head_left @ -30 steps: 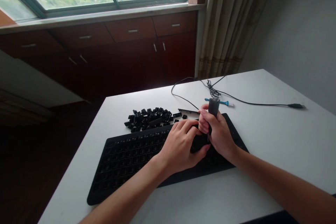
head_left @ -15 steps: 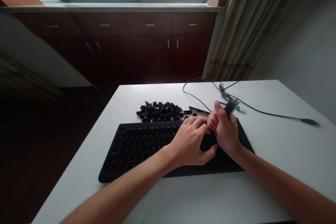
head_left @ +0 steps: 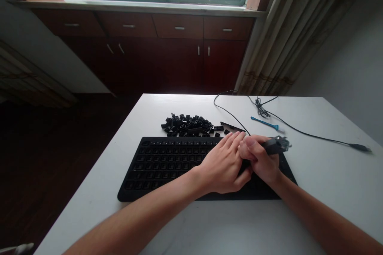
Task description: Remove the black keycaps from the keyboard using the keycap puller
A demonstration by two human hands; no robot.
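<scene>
A black keyboard (head_left: 173,163) lies flat, with its key positions bare of caps where it shows on the left. My left hand (head_left: 226,163) rests on its right half, fingers stretched out together and thumb apart, covering that area. Against its fingertips is my right hand (head_left: 263,161), closed round a dark grey tool (head_left: 272,146). Thin, shiny prongs stick out of the tool's upper end, which points right; its lower end is hidden in the fist. Just behind the keyboard is a heap of loose black keycaps (head_left: 191,124).
A long black strip (head_left: 232,126) lies behind my hands. Farther right are a thin blue tool (head_left: 265,122) with a whitish end and a coiled black cable (head_left: 263,109) ending in a plug (head_left: 360,147). The white table (head_left: 329,191) has its far edge before wooden cabinets (head_left: 176,59).
The tool in my right fist has tipped over from nearly upright to pointing right, as the wrist turned. My left fingers have straightened. The whole view has shifted slightly.
</scene>
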